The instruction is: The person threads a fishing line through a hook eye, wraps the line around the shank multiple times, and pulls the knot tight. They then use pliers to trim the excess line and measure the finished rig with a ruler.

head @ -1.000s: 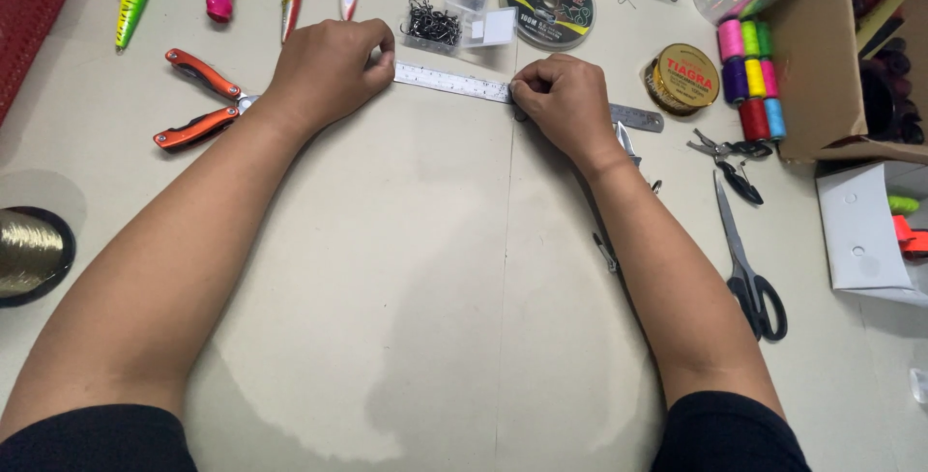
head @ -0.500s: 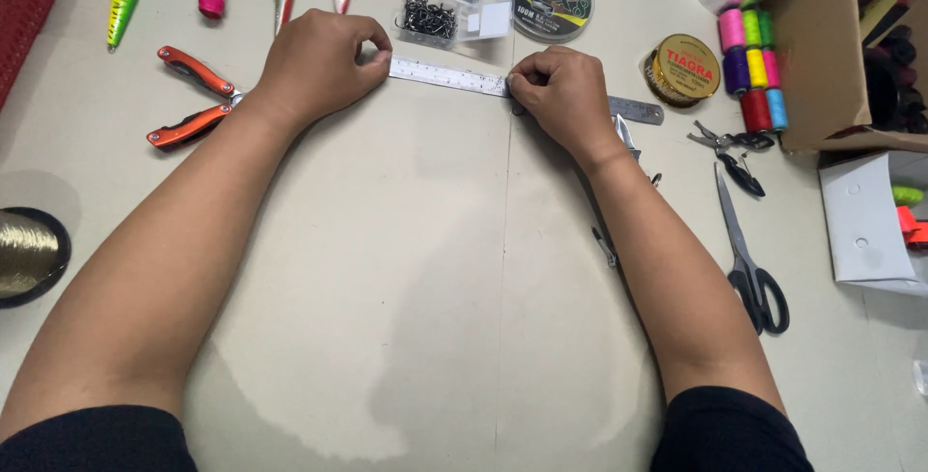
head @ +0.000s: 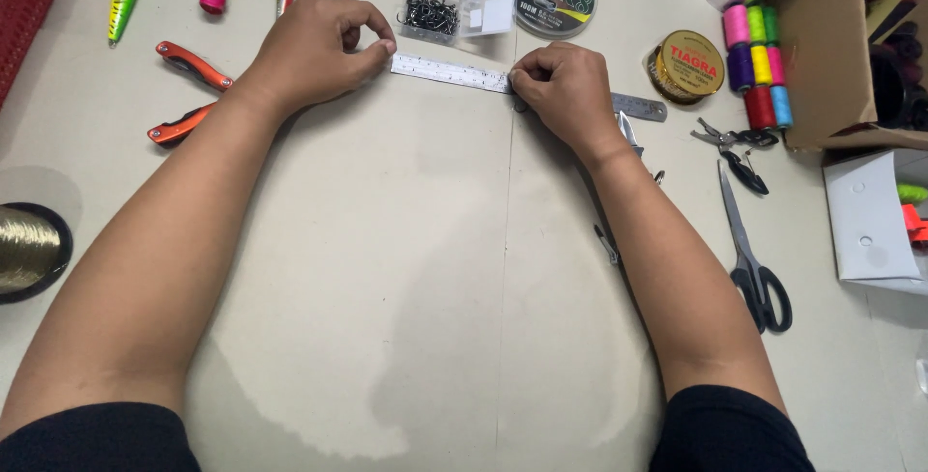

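Flat silver metal ruler [head: 449,73] lies on the pale table [head: 406,269], near the far edge, just below the clear packet of small black hooks [head: 428,12]. Both hands sit at the ruler; a measuring step looks to be set up and in hand.

Whether a line is stretched along the ruler cannot be told: nothing that thin shows. No cut or mark visible. Judgement: early to middle of the measuring; the long black-handled scissors [head: 752,252], well right of the ruler, lie untouched.

Left hand [head: 314,52]: forearm laid across the table, grip pinched shut, thumb to forefinger, at the ruler's left end.

Right hand [head: 565,85]: fingers curled under, grip clenched over the ruler's right part, pressing it down; only the grey tip shows beyond the hand.

Orange-handled pliers [head: 184,90] lie left of the ruler, untouched.
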